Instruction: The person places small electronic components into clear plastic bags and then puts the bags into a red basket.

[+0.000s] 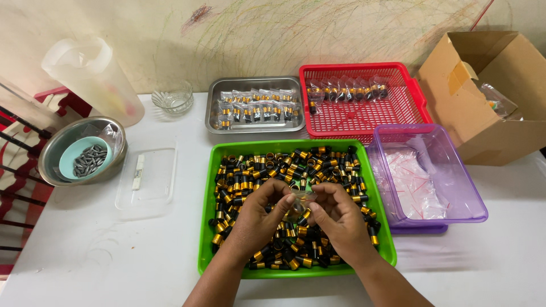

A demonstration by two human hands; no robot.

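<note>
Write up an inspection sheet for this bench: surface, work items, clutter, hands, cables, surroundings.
Surface: white table, trays laid out on it.
Work items: green tray full of black-and-gold cylinders; small clear bag pinched between both hands.
Clutter: steel tray and red basket with filled bags; purple bin of empty bags; steel bowl with grey pieces; clear lid; glass dish; plastic jug.
Hands: left hand and right hand over the green tray, fingers on the bag.
Cables: nothing seen.
Surroundings: scribbled wall; open cardboard box on the right.
</note>
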